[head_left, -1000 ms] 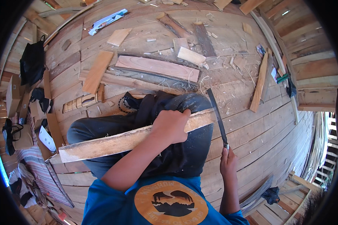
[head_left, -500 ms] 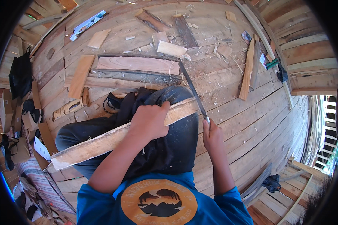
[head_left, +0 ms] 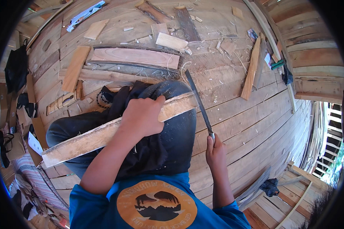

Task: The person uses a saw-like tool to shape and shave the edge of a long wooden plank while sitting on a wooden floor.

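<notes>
A long, pale wooden board (head_left: 86, 144) with a rough upper edge lies slantwise across my lap, its far right end over my knee. My left hand (head_left: 143, 116) is closed over the board towards that end, thumb along its upper edge. In my right hand (head_left: 216, 152) is the pale handle of a long, dark-bladed knife (head_left: 199, 103), fingers wrapped round it. The blade points away from me and slightly left, passing right at the board's end. Whether it touches the wood I cannot tell.
Beyond my knees, a reddish plank (head_left: 135, 56), a short board (head_left: 75, 68) and bark-covered pieces (head_left: 187, 23) lie on the plank floor among curled shavings. A narrow board (head_left: 251, 70) lies to the right. Cardboard boxes (head_left: 38, 131) and a black bag (head_left: 16, 72) stand at left.
My right hand has drawn the knife back towards me and a little right relative to the board's end. My left hand keeps its hold on the board. The whole view has shifted slightly.
</notes>
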Tool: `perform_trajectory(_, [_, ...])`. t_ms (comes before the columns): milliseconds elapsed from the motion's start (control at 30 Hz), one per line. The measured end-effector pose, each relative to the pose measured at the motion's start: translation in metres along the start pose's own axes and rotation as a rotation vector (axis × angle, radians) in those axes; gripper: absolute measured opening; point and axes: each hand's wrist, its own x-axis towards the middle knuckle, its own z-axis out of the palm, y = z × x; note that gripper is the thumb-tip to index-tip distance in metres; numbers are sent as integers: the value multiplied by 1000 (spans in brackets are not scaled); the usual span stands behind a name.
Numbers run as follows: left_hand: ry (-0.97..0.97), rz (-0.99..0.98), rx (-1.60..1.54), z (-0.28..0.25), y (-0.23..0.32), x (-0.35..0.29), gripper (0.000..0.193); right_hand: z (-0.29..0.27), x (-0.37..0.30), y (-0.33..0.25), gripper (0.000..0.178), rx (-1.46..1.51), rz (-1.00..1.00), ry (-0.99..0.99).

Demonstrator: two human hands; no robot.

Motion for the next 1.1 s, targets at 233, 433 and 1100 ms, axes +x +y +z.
perform_trajectory(233, [2, 3, 6, 0, 3, 4, 54, 10, 48, -30, 29, 38, -56, 36])
perform_trajectory(433, [-48, 24, -20, 0, 1, 2, 52, 10, 42, -14, 29, -12, -102, 9])
perform_trajectory(1100, [11, 60, -48, 5, -3, 4, 50, -1, 24, -26, 29, 27, -4, -13])
